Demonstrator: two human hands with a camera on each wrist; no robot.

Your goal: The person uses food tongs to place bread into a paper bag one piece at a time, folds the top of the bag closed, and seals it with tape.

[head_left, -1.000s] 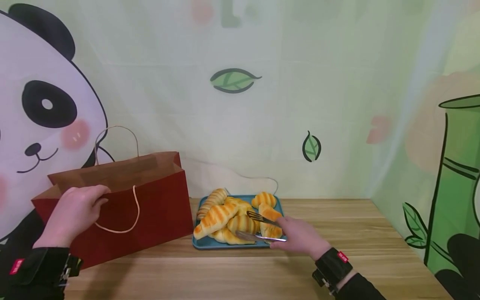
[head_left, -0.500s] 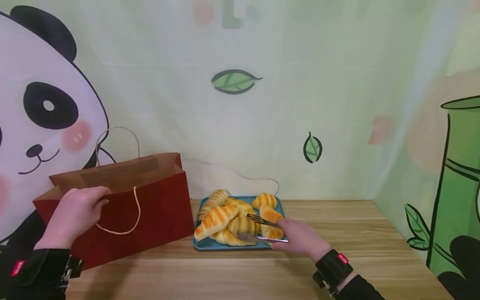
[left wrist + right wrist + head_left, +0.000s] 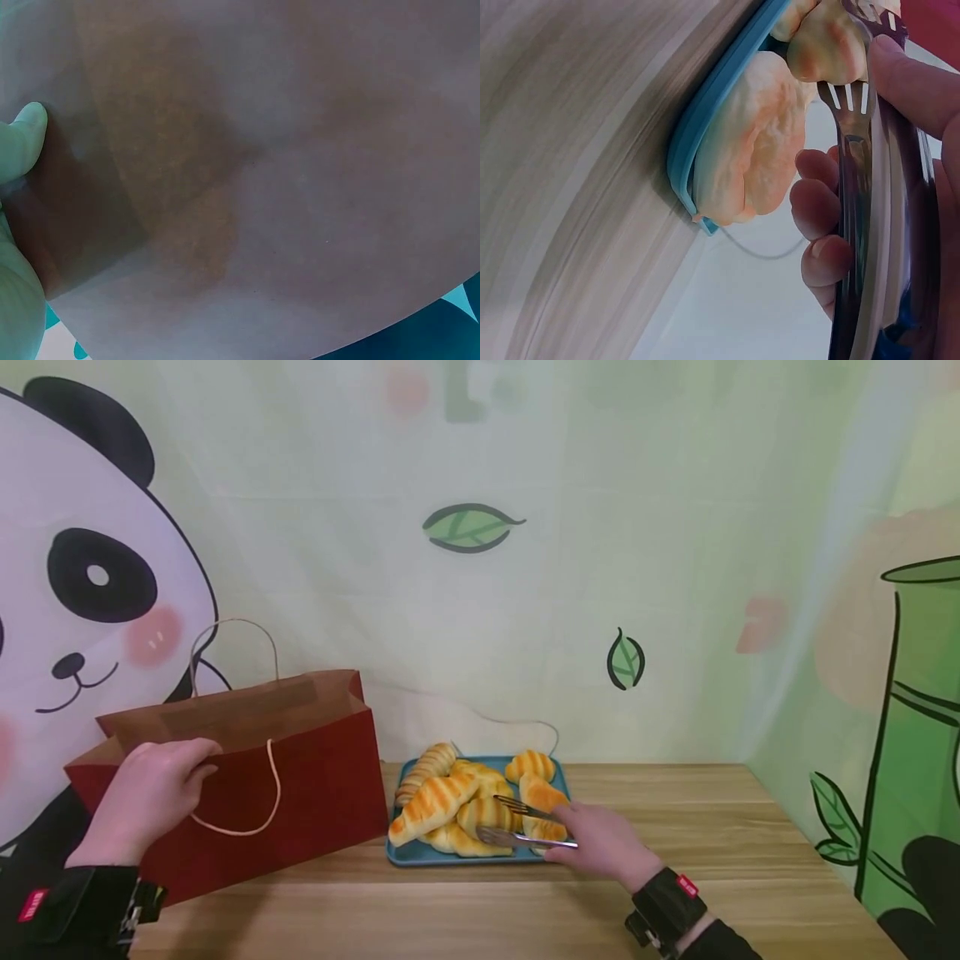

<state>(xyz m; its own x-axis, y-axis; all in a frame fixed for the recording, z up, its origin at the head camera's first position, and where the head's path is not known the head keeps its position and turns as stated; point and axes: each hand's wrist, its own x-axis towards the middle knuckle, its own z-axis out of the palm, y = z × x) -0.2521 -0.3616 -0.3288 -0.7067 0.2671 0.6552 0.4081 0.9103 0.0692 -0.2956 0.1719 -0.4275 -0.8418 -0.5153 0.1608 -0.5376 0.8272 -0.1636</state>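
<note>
Left hand (image 3: 153, 793): I see it pinch the red bag (image 3: 315, 793)
Right hand (image 3: 603, 843): curled round metal tongs (image 3: 855, 187)
Tongs' tips: apart, at bread (image 3: 483, 814); touching, I cannot tell

A staged tabletop set, shown by a panda-printed backdrop (image 3: 337, 568) behind a wood-grain table (image 3: 712, 827).

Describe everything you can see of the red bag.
The red bag looks like paper, brown inside, with two pale cord handles: one arches up behind the opening, the other droops over the front face. It stands upright, mouth open, at a slant on the wood-grain table, left of the blue tray; whether they touch is unclear. The left hand grips its near rim. The inside bottom is hidden.
</note>
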